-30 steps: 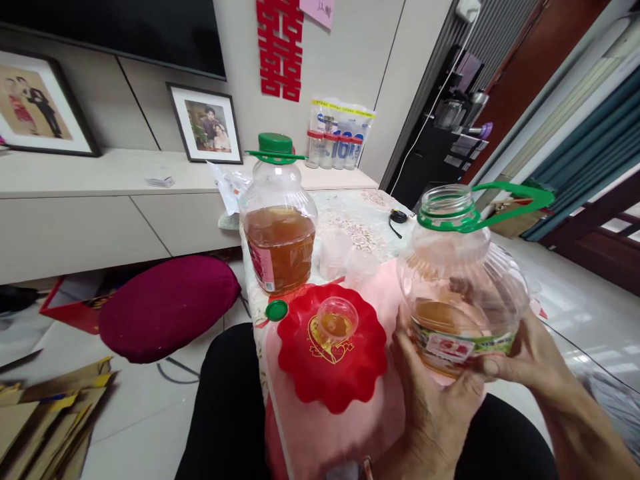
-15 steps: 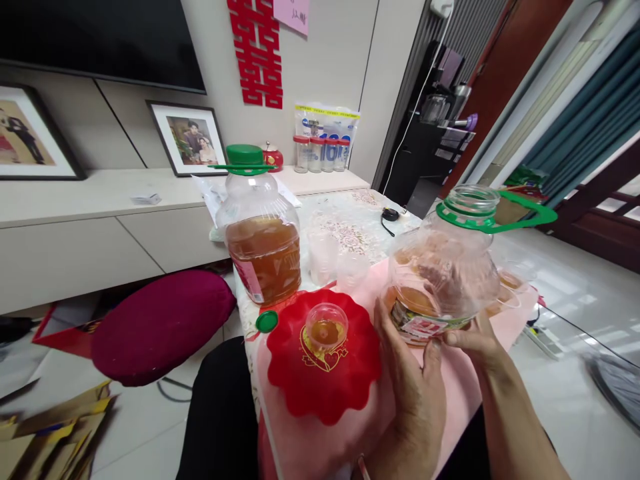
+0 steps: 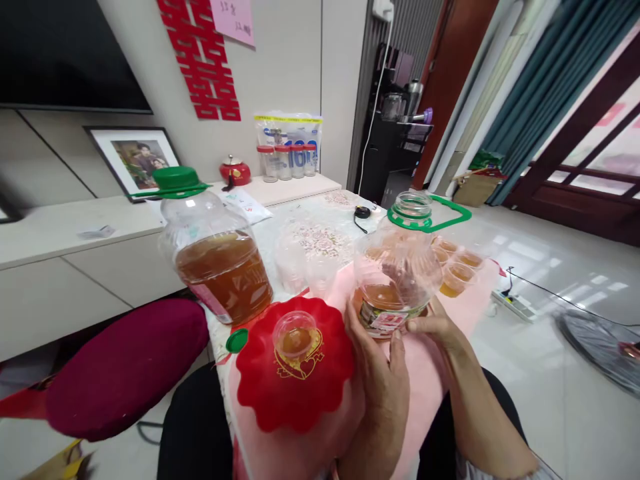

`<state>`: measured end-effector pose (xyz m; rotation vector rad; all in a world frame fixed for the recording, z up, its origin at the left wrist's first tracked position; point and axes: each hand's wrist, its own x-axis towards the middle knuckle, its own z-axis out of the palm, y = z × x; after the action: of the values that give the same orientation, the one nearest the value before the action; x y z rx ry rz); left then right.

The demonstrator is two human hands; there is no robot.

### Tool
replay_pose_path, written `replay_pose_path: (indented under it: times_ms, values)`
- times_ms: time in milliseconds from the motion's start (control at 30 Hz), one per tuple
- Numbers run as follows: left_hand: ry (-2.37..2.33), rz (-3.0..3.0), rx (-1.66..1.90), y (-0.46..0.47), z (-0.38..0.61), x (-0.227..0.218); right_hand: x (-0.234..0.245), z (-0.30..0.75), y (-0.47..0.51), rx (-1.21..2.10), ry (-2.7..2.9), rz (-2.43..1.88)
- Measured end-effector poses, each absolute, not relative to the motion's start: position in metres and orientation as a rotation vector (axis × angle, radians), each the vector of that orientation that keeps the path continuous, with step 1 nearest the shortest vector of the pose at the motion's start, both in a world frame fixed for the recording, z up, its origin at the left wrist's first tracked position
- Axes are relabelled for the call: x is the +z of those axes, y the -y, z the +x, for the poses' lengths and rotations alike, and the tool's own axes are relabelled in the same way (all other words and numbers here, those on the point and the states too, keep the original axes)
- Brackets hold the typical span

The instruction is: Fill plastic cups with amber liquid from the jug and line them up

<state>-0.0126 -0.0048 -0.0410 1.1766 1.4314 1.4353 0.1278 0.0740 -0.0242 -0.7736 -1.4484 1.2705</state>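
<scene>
Between my two hands is a clear plastic jug (image 3: pixel 400 267) with an open mouth, a green carrying handle round its neck and amber liquid in its bottom. My left hand (image 3: pixel 377 367) is pressed to the jug's near left side, fingers curved round its base. On the other side, my right hand (image 3: pixel 437 327) grips the lower right, thumb at the front. Left of them, a small clear cup (image 3: pixel 295 337) of amber liquid sits on a red scalloped plate (image 3: pixel 320 400). A fuller jug (image 3: pixel 225 273) with a green cap stands behind the plate, a green lid (image 3: pixel 237 341) near it.
Several filled cups (image 3: pixel 457 277) stand on the pink cloth (image 3: pixel 460 317) behind the jug at right. Clear empty cups (image 3: pixel 300 263) are in the middle, with a black tape measure (image 3: pixel 362 213) farther back. A maroon stool (image 3: pixel 130 367) is at left.
The view has turned right, so most things sit farther left. The held jug looks smaller and farther from me, and more of the filled cups behind it shows. Both hands still hold it.
</scene>
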Motion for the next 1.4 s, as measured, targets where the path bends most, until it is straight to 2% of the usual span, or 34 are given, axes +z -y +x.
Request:
replay_pose_path:
  times_ms: [400,567,767,900,1033,1400]
  values:
    - [-1.68,1.403,1.439,0.019,-0.014,-0.065,-0.028,0.133,-0.063,1.217,1.517,-0.745]
    - [-1.62,1.411,1.423,0.049,-0.022,-0.073,-0.032,0.15,-0.059,1.198,1.552,-0.756]
    - [-1.506,1.318,1.617,0.063,-0.068,-0.04,-0.044,0.184,-0.054,1.13,1.445,-0.87]
    - [-1.68,1.217,1.765,0.048,-0.114,-0.015,-0.051,0.203,-0.051,1.11,1.353,-0.896]
    - [-1.893,1.194,1.662,0.035,-0.148,-0.012,-0.047,0.213,-0.044,1.198,1.375,-0.915]
    - [-1.72,1.016,1.448,0.004,-0.158,-0.015,-0.022,0.198,-0.021,1.545,1.621,-0.972]
